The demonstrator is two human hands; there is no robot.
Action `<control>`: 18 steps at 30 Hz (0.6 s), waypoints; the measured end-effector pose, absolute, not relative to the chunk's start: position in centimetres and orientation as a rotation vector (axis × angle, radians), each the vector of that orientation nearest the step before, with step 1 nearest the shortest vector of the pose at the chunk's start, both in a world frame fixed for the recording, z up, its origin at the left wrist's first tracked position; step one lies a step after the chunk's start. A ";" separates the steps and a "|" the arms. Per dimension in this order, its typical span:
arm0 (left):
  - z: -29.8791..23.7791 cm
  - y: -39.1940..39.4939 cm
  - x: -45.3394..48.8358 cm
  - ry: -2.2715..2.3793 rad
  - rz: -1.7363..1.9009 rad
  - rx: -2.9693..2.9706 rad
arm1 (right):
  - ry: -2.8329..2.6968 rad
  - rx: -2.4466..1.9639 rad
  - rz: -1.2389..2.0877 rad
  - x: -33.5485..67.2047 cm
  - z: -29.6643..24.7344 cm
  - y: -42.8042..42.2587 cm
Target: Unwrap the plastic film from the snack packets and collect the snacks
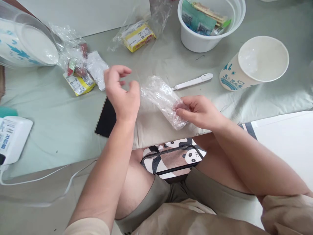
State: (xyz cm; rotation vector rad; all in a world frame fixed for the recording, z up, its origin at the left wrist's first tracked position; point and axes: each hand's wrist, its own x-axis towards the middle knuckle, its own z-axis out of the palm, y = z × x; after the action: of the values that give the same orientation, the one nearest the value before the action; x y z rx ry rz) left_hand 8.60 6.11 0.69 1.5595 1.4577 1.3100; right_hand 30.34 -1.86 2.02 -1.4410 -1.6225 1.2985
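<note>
My right hand [199, 111] pinches a crinkled clear plastic bag [162, 99] between thumb and fingers, near the table's front edge. Its fingertips show through the film. To the left, my left hand [123, 93] is raised above the table with fingers loosely curled and thumb apart, and nothing visible in its grasp. A black phone [106, 119] lies partly hidden under my left wrist. Just behind the bag rests a white-handled cutter knife [193, 81], its metal end touching or close to the film.
A paper cup [259, 65] stands at right, near a white tub [202, 42] of packets. A yellow packet [138, 36] lies at the back; another [80, 83] sits among wrappers. At left are a tipped clear container [24, 36] and a white power adapter [14, 137] with cables.
</note>
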 end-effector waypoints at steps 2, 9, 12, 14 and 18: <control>1.3 5.0 8.9 1.503 1.579 1.807 | -1.581 -1.437 1.249 30.4 2.0 -1.8; 1.6 2.8 10.8 0.895 0.696 1.796 | -1.482 -1.272 1.140 30.0 1.3 -2.1; 0.8 3.3 11.1 0.935 0.659 1.570 | -1.475 -1.280 1.053 29.8 0.8 -2.1; 0.5 3.6 11.1 0.965 0.723 1.465 | -1.441 -1.321 0.889 29.8 0.6 -1.9; 0.6 3.6 11.2 0.920 0.818 1.245 | -1.427 -1.318 0.843 29.2 0.1 -1.1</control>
State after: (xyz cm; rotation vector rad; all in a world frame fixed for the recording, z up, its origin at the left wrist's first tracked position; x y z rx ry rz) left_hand 11.18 3.64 0.63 1.2452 0.9205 0.8176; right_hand 29.15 -1.13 0.09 -1.3183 -1.4274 0.8432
